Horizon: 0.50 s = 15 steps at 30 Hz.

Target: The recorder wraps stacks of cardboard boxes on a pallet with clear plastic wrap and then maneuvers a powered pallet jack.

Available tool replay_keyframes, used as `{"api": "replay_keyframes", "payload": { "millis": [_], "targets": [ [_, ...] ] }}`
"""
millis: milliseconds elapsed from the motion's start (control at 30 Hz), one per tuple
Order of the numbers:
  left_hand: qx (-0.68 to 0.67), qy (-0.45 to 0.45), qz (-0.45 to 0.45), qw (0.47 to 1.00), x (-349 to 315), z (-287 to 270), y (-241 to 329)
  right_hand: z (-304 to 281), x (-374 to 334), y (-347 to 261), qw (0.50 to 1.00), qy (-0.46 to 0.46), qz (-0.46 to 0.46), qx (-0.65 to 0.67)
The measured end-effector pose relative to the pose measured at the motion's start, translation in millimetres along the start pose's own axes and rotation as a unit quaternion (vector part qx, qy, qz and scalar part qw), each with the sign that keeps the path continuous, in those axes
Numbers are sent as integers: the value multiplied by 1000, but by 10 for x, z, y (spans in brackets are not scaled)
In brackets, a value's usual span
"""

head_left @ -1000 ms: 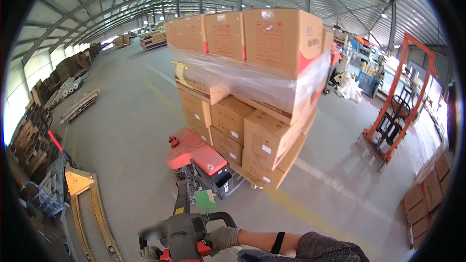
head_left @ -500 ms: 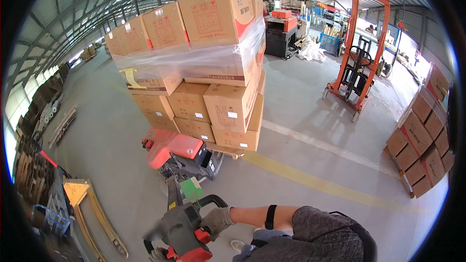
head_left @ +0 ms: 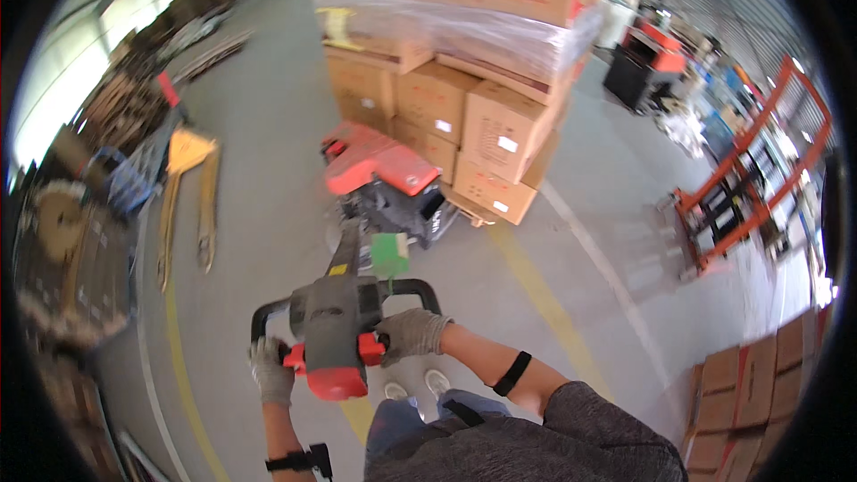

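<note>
My left hand (head_left: 269,373) and my right hand (head_left: 409,335), both in grey gloves, grip the two sides of the dark tiller handle (head_left: 335,330) of a red electric pallet truck (head_left: 379,174). The tiller slopes from the handle down to the truck's body. Beyond the truck stands a tall stack of cardboard boxes (head_left: 464,80), partly wrapped in clear film, on a pallet. My shoes show on the concrete floor below the handle.
A yellow hand pallet truck (head_left: 189,196) lies at the left beside piled goods. An orange stacker frame (head_left: 741,187) stands at the right. More cardboard boxes (head_left: 750,402) sit at the lower right. Yellow and white lines cross the floor.
My view has swung: the box stack and red truck now sit higher and more central, the yellow pallet truck moved up at the left. My left hand now shows on the handle.
</note>
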<state>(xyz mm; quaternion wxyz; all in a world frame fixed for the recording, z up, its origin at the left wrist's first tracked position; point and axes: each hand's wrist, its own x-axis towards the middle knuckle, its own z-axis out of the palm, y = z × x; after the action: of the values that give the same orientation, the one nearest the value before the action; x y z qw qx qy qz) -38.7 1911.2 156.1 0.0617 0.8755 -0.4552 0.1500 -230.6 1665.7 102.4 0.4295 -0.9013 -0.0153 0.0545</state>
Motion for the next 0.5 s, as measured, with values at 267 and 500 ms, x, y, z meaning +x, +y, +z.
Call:
{"api": "replay_keyframes", "payload": {
  "millis": [267, 500],
  "targets": [
    [-71, -99, -12, 992, -394, -978, -466, 290, -99, -989, 999, -5, 36, -16],
    [-331, 137, 74, 931, 34, -3220, 243, 637, -143, -1655, 998, 1, 70, -1]
  ]
}}
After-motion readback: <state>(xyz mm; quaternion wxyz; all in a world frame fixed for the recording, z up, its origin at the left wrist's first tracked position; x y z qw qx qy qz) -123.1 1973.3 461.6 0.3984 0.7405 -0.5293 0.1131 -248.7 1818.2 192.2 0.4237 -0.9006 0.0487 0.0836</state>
